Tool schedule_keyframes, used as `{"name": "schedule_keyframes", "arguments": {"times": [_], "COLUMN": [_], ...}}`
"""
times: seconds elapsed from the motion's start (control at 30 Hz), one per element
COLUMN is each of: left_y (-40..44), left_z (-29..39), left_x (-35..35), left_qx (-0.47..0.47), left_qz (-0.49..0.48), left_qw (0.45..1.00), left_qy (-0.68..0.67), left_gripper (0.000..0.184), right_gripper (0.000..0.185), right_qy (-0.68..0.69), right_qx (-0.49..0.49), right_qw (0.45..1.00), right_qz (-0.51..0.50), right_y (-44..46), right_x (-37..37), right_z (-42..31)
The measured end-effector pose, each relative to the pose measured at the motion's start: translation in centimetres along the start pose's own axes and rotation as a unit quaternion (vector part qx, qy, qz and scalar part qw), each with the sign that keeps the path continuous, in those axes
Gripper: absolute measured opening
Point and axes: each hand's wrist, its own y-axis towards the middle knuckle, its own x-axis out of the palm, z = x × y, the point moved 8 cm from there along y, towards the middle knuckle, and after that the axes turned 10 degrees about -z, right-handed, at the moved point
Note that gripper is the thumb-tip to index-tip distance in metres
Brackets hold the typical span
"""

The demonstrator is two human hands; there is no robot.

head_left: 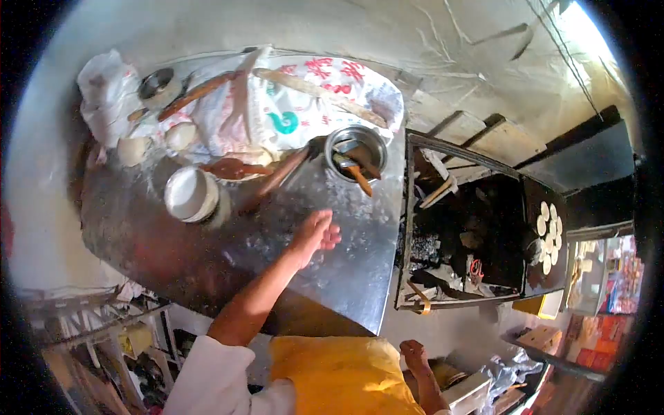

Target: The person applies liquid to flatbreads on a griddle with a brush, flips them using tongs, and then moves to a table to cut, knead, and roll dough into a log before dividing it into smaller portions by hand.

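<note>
My left hand [315, 239] reaches over the metal worktop [346, 277], thumb raised and fingers loosely bent, with nothing in it. It hovers below a steel bowl [355, 131] that holds a brush [355, 173] with an orange handle and another utensil. Down at my right side, beside the yellow apron [339, 373], my right hand [415, 354] has its fingers curled in; I see nothing in it. A white tub [191, 194] and a rolling pin [280, 173] lie left of my left hand.
White printed sacks [297, 117] line the wall, with a long wooden stick [321, 97] on top. On the right, a dark stove pit [470, 235] adjoins a griddle with several pale round flatbreads [548, 238]. A rack [111, 346] stands lower left.
</note>
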Motion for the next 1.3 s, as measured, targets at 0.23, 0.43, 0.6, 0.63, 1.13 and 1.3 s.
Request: {"name": "schedule_keyframes", "arguments": {"times": [0.23, 0.43, 0.6, 0.63, 1.13, 1.3], "left_y": [14.5, 14.2, 5.7, 3.9, -11.4, -12.7], "left_z": [4.0, 4.2, 1.7, 0.9, -12.7, -14.6], "left_x": [-1.3, -1.0, 4.5, 6.0, 19.3, 26.5], "left_qx": [0.008, 0.045, 0.047, 0.031, -0.214, -0.234], "left_qz": [0.056, 0.003, -0.002, -0.019, -0.072, -0.21], "left_qw": [0.995, 0.996, 0.995, 0.995, 0.973, 0.948], "left_qy": [-0.084, -0.076, -0.09, -0.096, -0.04, -0.048], "left_gripper": [0.05, 0.035, 0.035, 0.036, 0.044, 0.063], "right_gripper": [0.029, 0.032, 0.032, 0.038, 0.023, 0.017], "right_qy": [0.221, 0.014, 0.019, 0.048, 0.329, 0.017], "right_qx": [-0.004, -0.017, -0.176, -0.151, -0.208, -0.253], "right_qw": [0.975, 0.999, 0.982, 0.986, 0.894, 0.93], "right_qz": [0.004, 0.029, 0.069, 0.043, 0.222, 0.268], "right_y": [2.9, 3.0, 4.5, 4.2, -11.4, -18.5], "right_x": [0.1, -0.6, -1.8, -2.1, -6.5, -9.6], "right_z": [-0.2, -9.3, -19.8, -22.4, -16.3, -18.8]}}
